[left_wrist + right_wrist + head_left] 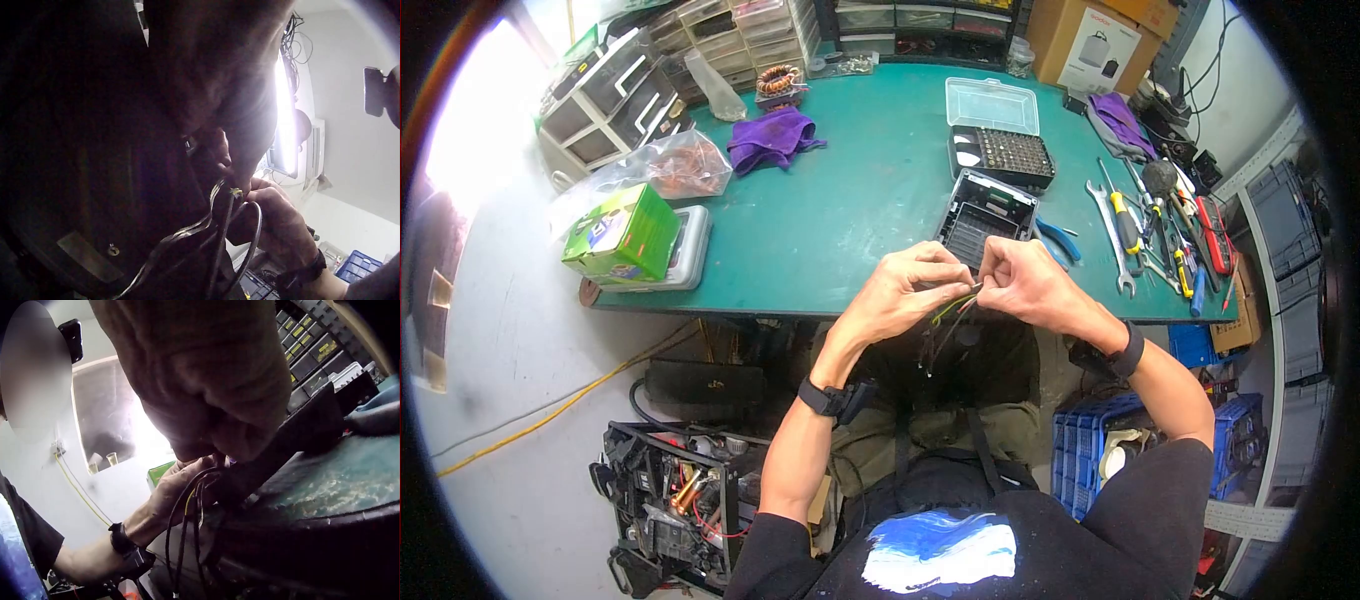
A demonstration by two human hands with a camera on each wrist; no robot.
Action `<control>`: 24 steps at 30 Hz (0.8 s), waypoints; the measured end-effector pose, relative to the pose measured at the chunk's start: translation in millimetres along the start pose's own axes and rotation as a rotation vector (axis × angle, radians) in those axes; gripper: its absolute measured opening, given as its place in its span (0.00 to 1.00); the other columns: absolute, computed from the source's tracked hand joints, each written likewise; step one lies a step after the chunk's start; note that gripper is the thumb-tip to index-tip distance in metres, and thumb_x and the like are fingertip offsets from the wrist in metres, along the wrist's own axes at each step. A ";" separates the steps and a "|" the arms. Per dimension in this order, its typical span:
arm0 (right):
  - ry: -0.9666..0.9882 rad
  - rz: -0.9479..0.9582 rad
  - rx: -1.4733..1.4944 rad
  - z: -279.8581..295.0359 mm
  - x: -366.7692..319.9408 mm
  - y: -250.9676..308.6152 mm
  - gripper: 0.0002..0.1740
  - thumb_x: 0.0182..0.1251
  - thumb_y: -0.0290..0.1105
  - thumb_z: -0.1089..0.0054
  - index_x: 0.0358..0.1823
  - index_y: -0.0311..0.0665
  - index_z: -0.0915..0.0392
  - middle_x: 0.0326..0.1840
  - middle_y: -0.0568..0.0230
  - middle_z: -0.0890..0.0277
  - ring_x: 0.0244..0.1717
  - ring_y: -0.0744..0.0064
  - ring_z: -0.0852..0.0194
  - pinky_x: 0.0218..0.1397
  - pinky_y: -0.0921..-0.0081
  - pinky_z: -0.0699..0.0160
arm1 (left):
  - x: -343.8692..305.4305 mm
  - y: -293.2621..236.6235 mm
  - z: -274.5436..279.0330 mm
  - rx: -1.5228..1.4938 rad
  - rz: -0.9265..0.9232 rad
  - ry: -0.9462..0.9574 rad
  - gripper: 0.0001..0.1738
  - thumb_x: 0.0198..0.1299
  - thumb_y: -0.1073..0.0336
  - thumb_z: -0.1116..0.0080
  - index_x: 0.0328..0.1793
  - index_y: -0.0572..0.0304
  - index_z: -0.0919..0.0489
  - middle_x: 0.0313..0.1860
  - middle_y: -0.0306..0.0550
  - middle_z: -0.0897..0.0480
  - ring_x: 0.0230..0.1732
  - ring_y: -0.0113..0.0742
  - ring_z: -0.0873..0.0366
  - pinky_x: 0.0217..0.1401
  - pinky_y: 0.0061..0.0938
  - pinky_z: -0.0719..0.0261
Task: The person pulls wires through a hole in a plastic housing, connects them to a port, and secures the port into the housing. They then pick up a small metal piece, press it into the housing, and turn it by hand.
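A loose bundle of thin wires (937, 338), mostly dark with yellow-green and reddish strands among them, is pinched at the upper part by the fingers of the left hand (908, 290) and right hand (1032, 284); below, the lengths are left dangling, splayed and curved, by the surface's (840, 205) front edge

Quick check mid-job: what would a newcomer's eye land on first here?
Probably the left hand and right hand, pinching thin wires by the front edge of the green table. Next, the bright green box near the table's left end, then the purple cloth farther back, right of that box.
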State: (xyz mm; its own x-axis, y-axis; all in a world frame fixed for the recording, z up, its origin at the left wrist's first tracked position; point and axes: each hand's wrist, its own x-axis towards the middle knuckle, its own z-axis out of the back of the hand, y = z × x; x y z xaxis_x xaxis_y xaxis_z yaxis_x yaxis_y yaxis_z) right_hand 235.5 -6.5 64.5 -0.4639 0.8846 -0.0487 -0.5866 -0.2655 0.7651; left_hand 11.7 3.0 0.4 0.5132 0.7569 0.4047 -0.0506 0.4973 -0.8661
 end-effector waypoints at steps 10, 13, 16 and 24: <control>-0.022 0.038 -0.012 1.3 2.1 6.0 0.08 0.58 0.23 0.33 0.30 0.30 0.26 0.14 0.73 0.38 0.19 0.87 0.46 0.21 0.76 0.46 | 1.2 -2.0 0.5 -0.029 0.013 0.003 0.09 0.63 0.70 0.29 0.47 0.63 0.11 0.41 0.43 0.14 0.46 0.33 0.18 0.52 0.28 0.21; 0.000 -0.012 -0.031 4.3 2.1 7.9 0.06 0.60 0.24 0.35 0.31 0.30 0.24 0.15 0.74 0.36 0.19 0.88 0.45 0.21 0.77 0.46 | 0.6 -1.9 -1.0 -0.022 0.020 -0.006 0.08 0.63 0.70 0.29 0.47 0.63 0.11 0.41 0.44 0.14 0.46 0.33 0.18 0.52 0.28 0.20; 0.062 -0.043 0.018 11.9 2.9 -2.3 0.04 0.63 0.24 0.37 0.35 0.30 0.21 0.16 0.77 0.35 0.20 0.90 0.44 0.22 0.79 0.45 | -1.2 0.6 -1.9 -0.022 0.018 -0.025 0.08 0.63 0.69 0.29 0.47 0.63 0.10 0.42 0.44 0.14 0.46 0.33 0.17 0.51 0.28 0.20; 0.102 -0.079 0.026 17.7 -6.7 4.1 0.09 0.69 0.31 0.35 0.40 0.31 0.18 0.19 0.80 0.33 0.22 0.91 0.43 0.24 0.81 0.44 | -0.3 -1.4 -1.4 -0.030 0.035 -0.022 0.08 0.63 0.69 0.29 0.47 0.63 0.10 0.42 0.44 0.14 0.45 0.32 0.17 0.51 0.27 0.20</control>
State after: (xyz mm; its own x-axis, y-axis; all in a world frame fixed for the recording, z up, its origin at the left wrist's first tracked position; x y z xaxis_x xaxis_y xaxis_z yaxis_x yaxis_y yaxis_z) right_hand 247.9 -6.7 79.4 -0.4833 0.8581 -0.1734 -0.6067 -0.1855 0.7730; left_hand 12.9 1.4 1.0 0.4930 0.7827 0.3800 -0.0420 0.4576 -0.8881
